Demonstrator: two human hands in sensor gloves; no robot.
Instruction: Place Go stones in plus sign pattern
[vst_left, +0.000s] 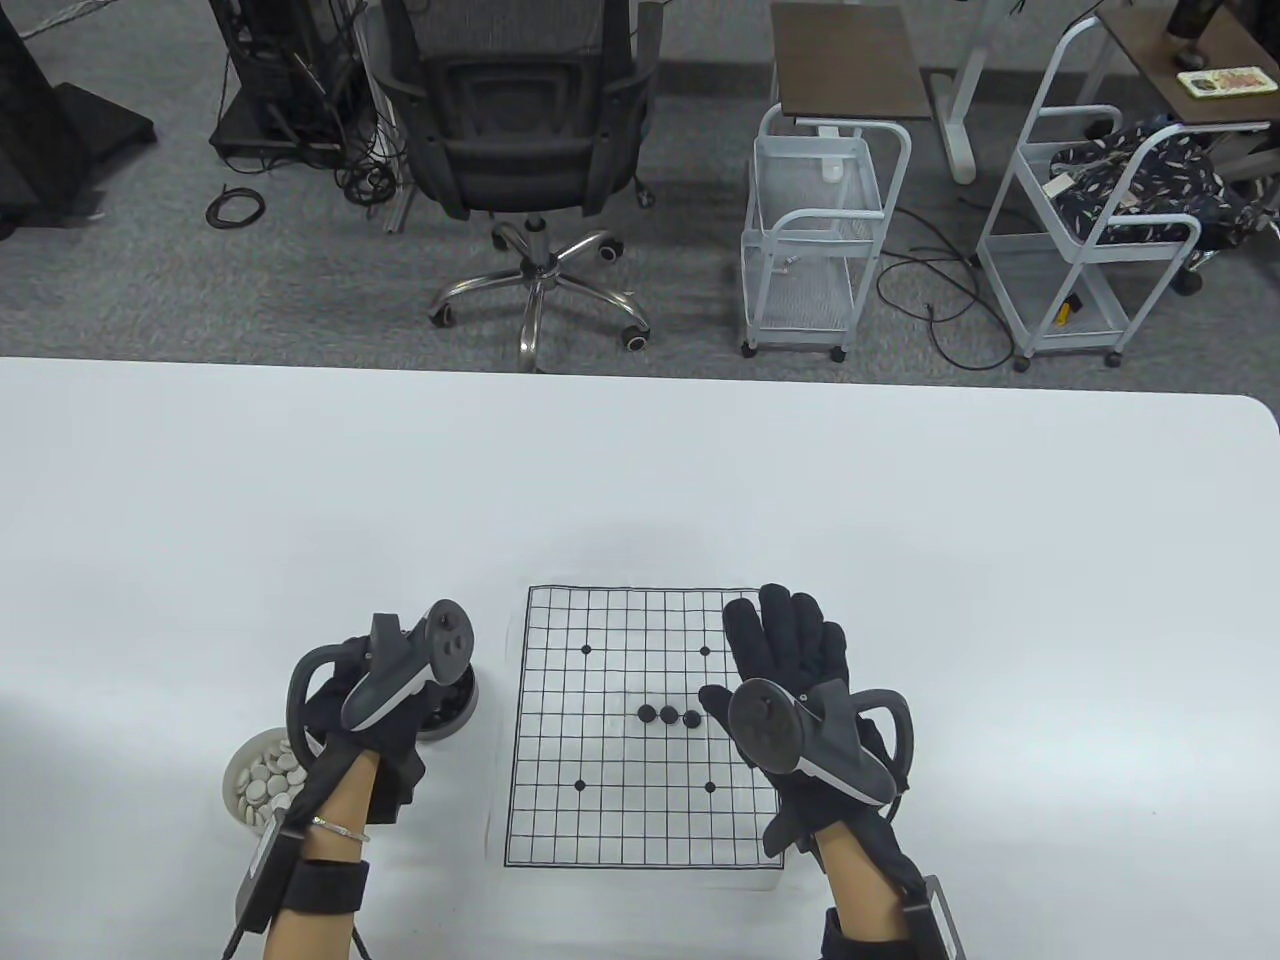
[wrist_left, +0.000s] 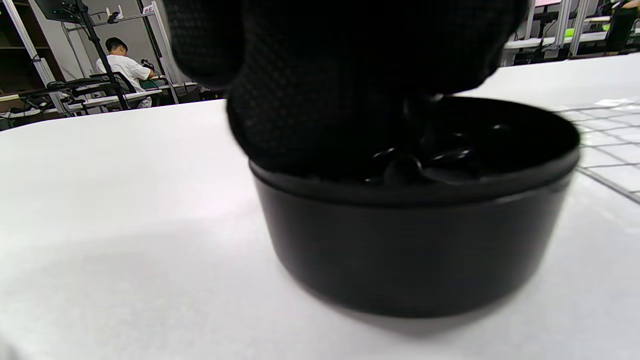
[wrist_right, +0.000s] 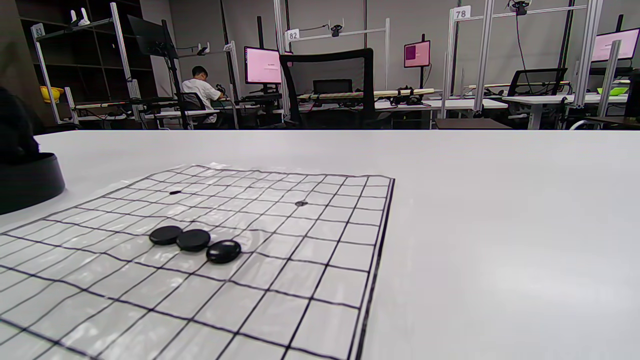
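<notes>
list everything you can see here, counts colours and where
black stones: 3, black, in a row at board centre
go board: 1, white with black grid, table front centre
black bowl: 1, black, left of board, holds black stones
white bowl: 1, white stones inside, front left
table: 1, white
office chair: 1, black, behind table
carts: 2, white, back right
left hand: black glove, over black bowl
right hand: black glove, flat at board's right edge

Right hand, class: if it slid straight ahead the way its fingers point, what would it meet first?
The right hand lies flat on the board's right edge, fingers pointing away from the person. Ahead there is only bare table. The way looks free to the far edge, as far as the table view shows.
</notes>
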